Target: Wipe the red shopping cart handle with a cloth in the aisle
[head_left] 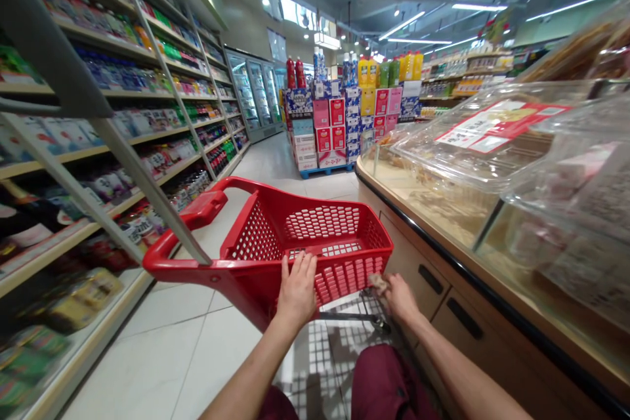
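A red plastic shopping cart [290, 262] with perforated basket walls stands in front of me; its basket holds nothing that I can see. My left hand [298, 285] is on the near rim of the basket, its fingers hooked over the top edge. Low beside the basket's right corner, my right hand [398, 294] is closed on a crumpled beige cloth [378, 283]. The cloth is at the lower basket wall; whether it touches the plastic I cannot tell. A wheel [380, 324] shows below it.
Shelves of drinks and packaged goods [162, 79] line the left side. On the right, a display counter [433, 236] carries clear plastic food boxes [457, 138]. Stacked cartons and bottles [339, 125] stand ahead on a blue pallet [325, 171]. Glass-door fridges [253, 92] are farther back.
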Demonstrator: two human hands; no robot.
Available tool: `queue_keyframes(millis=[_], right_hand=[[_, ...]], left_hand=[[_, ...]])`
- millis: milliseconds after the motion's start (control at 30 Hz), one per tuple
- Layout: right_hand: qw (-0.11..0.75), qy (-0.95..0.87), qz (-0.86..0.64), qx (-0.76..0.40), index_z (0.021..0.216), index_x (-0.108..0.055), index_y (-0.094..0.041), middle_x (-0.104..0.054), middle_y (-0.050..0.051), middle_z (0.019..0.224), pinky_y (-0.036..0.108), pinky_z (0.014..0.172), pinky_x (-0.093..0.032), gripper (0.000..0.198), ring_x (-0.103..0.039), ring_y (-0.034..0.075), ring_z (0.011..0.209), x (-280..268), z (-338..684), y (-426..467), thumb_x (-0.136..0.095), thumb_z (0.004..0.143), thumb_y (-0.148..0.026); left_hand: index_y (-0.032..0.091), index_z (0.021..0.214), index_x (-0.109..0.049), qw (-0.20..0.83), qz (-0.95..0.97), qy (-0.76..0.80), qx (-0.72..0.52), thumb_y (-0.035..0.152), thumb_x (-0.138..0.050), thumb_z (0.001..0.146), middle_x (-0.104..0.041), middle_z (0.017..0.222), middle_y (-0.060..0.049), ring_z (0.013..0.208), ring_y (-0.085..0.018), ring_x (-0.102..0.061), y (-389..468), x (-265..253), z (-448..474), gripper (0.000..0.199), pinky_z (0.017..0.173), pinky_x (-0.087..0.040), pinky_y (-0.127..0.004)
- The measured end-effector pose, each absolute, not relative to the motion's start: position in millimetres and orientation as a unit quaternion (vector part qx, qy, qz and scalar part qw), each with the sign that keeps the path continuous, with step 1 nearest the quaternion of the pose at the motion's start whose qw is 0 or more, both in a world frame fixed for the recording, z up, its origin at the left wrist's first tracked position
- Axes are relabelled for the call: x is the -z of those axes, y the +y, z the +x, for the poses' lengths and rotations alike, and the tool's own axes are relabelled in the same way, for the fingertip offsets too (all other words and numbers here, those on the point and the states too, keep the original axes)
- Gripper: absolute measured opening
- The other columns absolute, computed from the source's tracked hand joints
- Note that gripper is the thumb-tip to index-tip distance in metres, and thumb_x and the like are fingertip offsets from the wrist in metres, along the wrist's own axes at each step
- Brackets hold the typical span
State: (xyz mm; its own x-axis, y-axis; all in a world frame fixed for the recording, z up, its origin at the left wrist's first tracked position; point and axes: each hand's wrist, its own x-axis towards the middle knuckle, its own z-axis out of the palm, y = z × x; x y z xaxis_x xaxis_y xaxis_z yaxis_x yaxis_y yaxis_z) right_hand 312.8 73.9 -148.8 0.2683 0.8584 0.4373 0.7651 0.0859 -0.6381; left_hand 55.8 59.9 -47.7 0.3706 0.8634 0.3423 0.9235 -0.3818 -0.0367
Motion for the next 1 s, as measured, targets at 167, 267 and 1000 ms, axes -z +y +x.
queue_keyframes(millis=[167,267,1000], right_hand=[[0.506,-0.573,-0.643,0.053,0.091,-0.054,-0.018,-0.055,0.007,0.094,0.031,0.076,-0.039,0.021,-0.05,0.019,0.088,116,328,78,-0.041,0.075,-0.024],[0.494,-0.588,-0.634,0.085,0.091,-0.057,-0.017,-0.059,0.007,0.093,0.034,0.08,-0.036,0.024,-0.048,0.02,0.089,94,319,96,-0.04,0.074,-0.017],[0.346,-0.676,-0.649,0.039,0.113,-0.054,-0.025,-0.052,0.006,0.096,0.026,0.069,-0.04,0.041,-0.049,0.017,0.083,86,272,93,-0.044,0.076,-0.012]], left_hand=[[0.011,0.126,-0.038,0.099,-0.82,-0.546,0.141,0.016,-0.038,0.07,-0.04,0.133,-0.008,0.127,-0.023,-0.025,60,50,56,0.056,0.107,-0.007,-0.05],[0.011,0.126,-0.038,0.102,-0.818,-0.551,0.134,0.016,-0.038,0.07,-0.04,0.133,-0.008,0.127,-0.023,-0.025,61,50,58,0.056,0.107,-0.006,-0.049],[0.014,0.129,-0.033,0.145,-0.819,-0.548,0.09,0.018,-0.037,0.073,-0.036,0.136,-0.005,0.129,-0.021,-0.021,63,52,54,0.057,0.107,-0.007,-0.048]])
